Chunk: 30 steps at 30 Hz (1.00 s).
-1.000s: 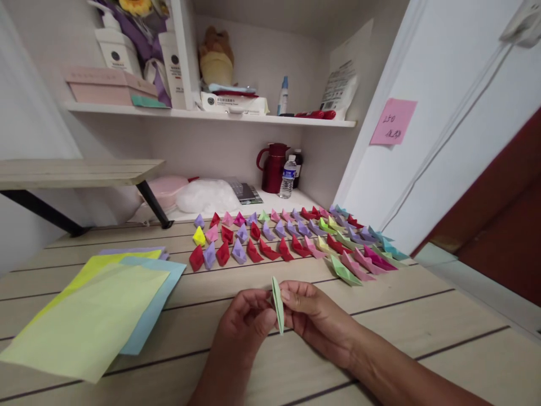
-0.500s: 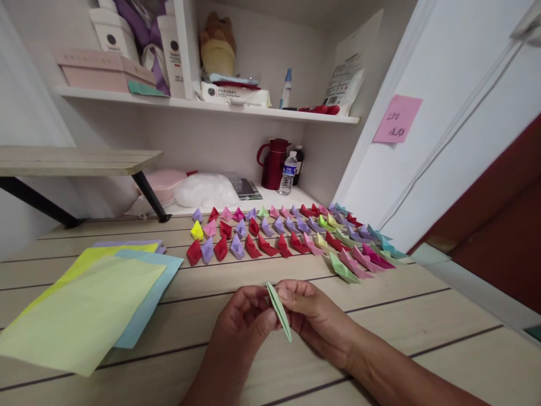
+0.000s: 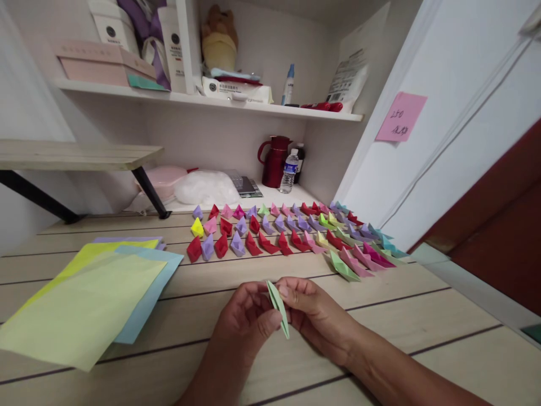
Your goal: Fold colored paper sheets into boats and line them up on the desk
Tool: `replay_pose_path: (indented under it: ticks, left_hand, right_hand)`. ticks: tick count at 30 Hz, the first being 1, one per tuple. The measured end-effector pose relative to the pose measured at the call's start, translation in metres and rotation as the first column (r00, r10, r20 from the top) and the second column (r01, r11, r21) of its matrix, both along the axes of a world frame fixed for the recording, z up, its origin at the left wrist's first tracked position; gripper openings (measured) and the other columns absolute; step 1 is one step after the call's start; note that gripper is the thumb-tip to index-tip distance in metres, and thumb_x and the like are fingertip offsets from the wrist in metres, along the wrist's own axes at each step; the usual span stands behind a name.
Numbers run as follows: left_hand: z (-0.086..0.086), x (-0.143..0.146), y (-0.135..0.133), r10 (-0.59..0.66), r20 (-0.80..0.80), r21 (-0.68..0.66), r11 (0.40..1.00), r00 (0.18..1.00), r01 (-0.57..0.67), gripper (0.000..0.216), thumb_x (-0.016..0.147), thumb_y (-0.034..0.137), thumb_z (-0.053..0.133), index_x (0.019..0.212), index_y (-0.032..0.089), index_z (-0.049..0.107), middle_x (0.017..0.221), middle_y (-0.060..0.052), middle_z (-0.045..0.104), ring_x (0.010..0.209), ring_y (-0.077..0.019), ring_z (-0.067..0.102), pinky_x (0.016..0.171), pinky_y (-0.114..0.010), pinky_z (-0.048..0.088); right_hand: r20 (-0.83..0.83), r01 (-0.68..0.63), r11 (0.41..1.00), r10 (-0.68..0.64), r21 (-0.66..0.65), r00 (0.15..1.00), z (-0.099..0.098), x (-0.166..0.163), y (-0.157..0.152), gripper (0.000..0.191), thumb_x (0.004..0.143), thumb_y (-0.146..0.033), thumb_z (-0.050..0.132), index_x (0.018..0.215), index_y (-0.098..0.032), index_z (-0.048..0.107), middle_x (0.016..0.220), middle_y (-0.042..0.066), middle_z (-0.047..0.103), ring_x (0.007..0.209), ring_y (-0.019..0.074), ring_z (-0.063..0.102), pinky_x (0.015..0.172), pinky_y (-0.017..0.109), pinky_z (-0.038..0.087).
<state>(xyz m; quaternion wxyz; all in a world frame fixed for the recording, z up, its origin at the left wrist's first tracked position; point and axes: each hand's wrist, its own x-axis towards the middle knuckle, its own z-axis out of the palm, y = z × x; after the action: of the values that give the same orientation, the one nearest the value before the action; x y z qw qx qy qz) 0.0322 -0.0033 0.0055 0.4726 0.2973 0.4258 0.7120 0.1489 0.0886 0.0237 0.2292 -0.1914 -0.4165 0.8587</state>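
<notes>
A small folded piece of light green paper (image 3: 278, 307) stands on edge between my two hands, just above the wooden table (image 3: 422, 332). My left hand (image 3: 249, 324) pinches it from the left with thumb and fingers closed. My right hand (image 3: 315, 316) pinches it from the right, fingers curled. Beyond my hands, several rows of small folded paper boats (image 3: 287, 237) in red, purple, pink, green and blue lie on the table.
A stack of flat coloured paper sheets (image 3: 88, 299) lies at the left. Behind the boats stand a dark red jug (image 3: 274, 160) and a water bottle (image 3: 288, 172). A shelf (image 3: 203, 101) with boxes and bottles hangs above. A pink sticky note (image 3: 400, 117) is on the white wall.
The green folded paper has tilted in my fingers, its lower tip swinging right. My hands stayed in nearly the same place; the view shifted slightly.
</notes>
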Motion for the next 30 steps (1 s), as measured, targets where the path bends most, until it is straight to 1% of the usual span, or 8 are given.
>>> replay_pose_path:
  ticks: [6,11,16,20,23,26,28,30]
  left_hand:
    - [0.001,-0.001,0.000,-0.035,-0.014,0.024,0.999,0.999,0.035,0.037,0.064,0.036,0.084,0.092,0.019,0.067,0.067,0.002,0.064,0.062,-0.0118,0.058,0.060,-0.025,0.045]
    - [0.001,0.000,-0.001,-0.031,-0.047,0.007,0.999,0.998,0.031,0.033,0.070,0.036,0.077,0.096,0.018,0.067,0.072,-0.002,0.068,0.065,-0.0141,0.060,0.062,-0.027,0.045]
    - [0.003,0.003,-0.002,0.069,-0.047,-0.086,0.994,0.996,-0.073,0.030,0.068,0.029,0.075,0.095,0.019,0.066,0.073,-0.001,0.069,0.068,-0.0151,0.061,0.064,-0.027,0.047]
    - [0.009,0.008,-0.003,0.082,-0.060,-0.092,0.992,0.995,-0.088,0.032,0.062,0.026,0.076,0.092,0.019,0.067,0.069,0.001,0.069,0.055,-0.0121,0.058,0.055,-0.025,0.048]
    - [0.012,0.012,-0.004,0.110,-0.091,-0.155,0.980,0.990,-0.123,0.030,0.062,0.018,0.070,0.092,0.019,0.068,0.077,0.000,0.073,0.044,-0.0088,0.056,0.049,-0.024,0.045]
    - [0.013,0.015,-0.005,0.150,-0.132,-0.191,0.966,0.980,-0.173,0.031,0.060,0.012,0.063,0.090,0.019,0.070,0.075,0.000,0.074,0.041,-0.0091,0.056,0.048,-0.023,0.044]
    - [0.013,0.016,-0.006,0.169,-0.154,-0.189,0.962,0.973,-0.197,0.031,0.060,0.012,0.062,0.088,0.019,0.071,0.073,0.001,0.073,0.043,-0.0094,0.056,0.048,-0.022,0.044]
    - [0.013,0.014,-0.006,0.216,-0.205,-0.196,0.946,0.954,-0.257,0.031,0.059,0.011,0.060,0.086,0.020,0.073,0.066,0.002,0.071,0.044,-0.0095,0.056,0.048,-0.021,0.043]
  right_hand:
    - [-0.039,-0.023,1.000,0.023,0.001,0.999,-0.002,0.000,0.002,0.028,0.069,-0.032,0.086,0.067,-0.013,0.065,0.060,-0.002,0.059,0.056,0.0093,0.054,0.056,0.020,0.044]
    - [-0.042,-0.033,0.999,0.034,0.033,0.999,-0.001,-0.002,0.000,0.031,0.071,-0.038,0.084,0.068,-0.014,0.064,0.060,-0.001,0.059,0.054,0.0113,0.055,0.056,0.025,0.047]
    - [0.058,0.059,0.977,-0.072,0.205,0.996,-0.003,-0.001,-0.002,0.033,0.075,-0.042,0.079,0.068,-0.014,0.062,0.060,-0.001,0.062,0.056,0.0098,0.054,0.058,0.022,0.043]
    - [0.085,0.077,0.927,-0.116,0.366,0.990,-0.007,0.001,-0.001,0.030,0.078,-0.041,0.076,0.072,-0.015,0.063,0.061,-0.002,0.060,0.055,0.0114,0.053,0.057,0.025,0.042]
    - [0.061,0.103,0.900,-0.142,0.424,0.988,-0.009,0.001,-0.001,0.028,0.076,-0.042,0.078,0.075,-0.017,0.066,0.070,0.000,0.063,0.058,0.0134,0.055,0.058,0.027,0.043]
    - [0.062,0.110,0.884,-0.155,0.455,0.986,-0.009,0.001,-0.001,0.028,0.074,-0.044,0.079,0.076,-0.018,0.067,0.073,0.001,0.062,0.061,0.0146,0.056,0.059,0.028,0.043]
    - [0.074,0.103,0.866,-0.159,0.489,0.984,-0.009,0.001,-0.001,0.029,0.077,-0.045,0.076,0.076,-0.018,0.066,0.072,0.001,0.060,0.062,0.0147,0.054,0.060,0.028,0.042]
    - [0.089,0.103,0.839,-0.178,0.535,0.980,-0.007,0.002,-0.002,0.030,0.084,-0.047,0.069,0.081,-0.018,0.065,0.071,0.000,0.058,0.064,0.0144,0.052,0.062,0.027,0.042]
